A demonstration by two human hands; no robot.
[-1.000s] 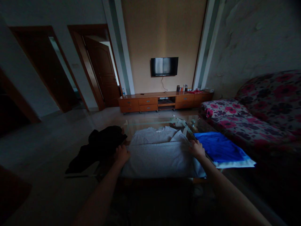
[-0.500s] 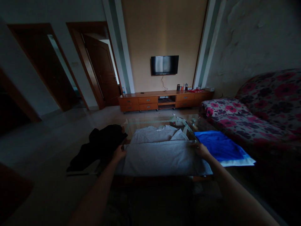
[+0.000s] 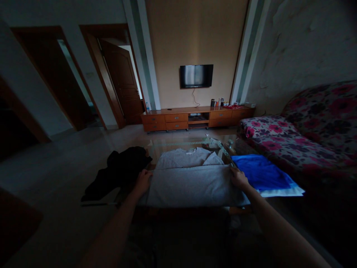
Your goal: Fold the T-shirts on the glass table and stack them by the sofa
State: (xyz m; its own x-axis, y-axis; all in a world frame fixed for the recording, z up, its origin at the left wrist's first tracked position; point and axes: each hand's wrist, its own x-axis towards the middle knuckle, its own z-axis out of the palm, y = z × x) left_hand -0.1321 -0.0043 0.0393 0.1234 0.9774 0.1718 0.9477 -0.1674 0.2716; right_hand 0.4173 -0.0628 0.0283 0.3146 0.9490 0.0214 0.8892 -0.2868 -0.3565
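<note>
A grey T-shirt (image 3: 192, 186) lies on a glass-topped table (image 3: 173, 142), its lower part folded up toward the collar, which faces away from me. My left hand (image 3: 144, 180) pinches the left end of the folded edge. At the right end of that same edge, my right hand (image 3: 238, 177) has its fingers closed on the cloth. Beside my left hand rests a dark, bunched garment (image 3: 119, 171). Blue folded cloth (image 3: 259, 173) with a pale border lies flat to the right of my right hand.
Beyond the table stands a long wooden TV cabinet (image 3: 177, 121) with bottles and small items on top. A television (image 3: 196, 76) hangs above it. The floral sofa (image 3: 295, 141) borders the right side. A crumpled plastic bag (image 3: 212, 142) sits at the table's far end.
Both hands still hold the folded edge, which now lies slightly lower and flatter on the shirt. The view has shifted slightly.
</note>
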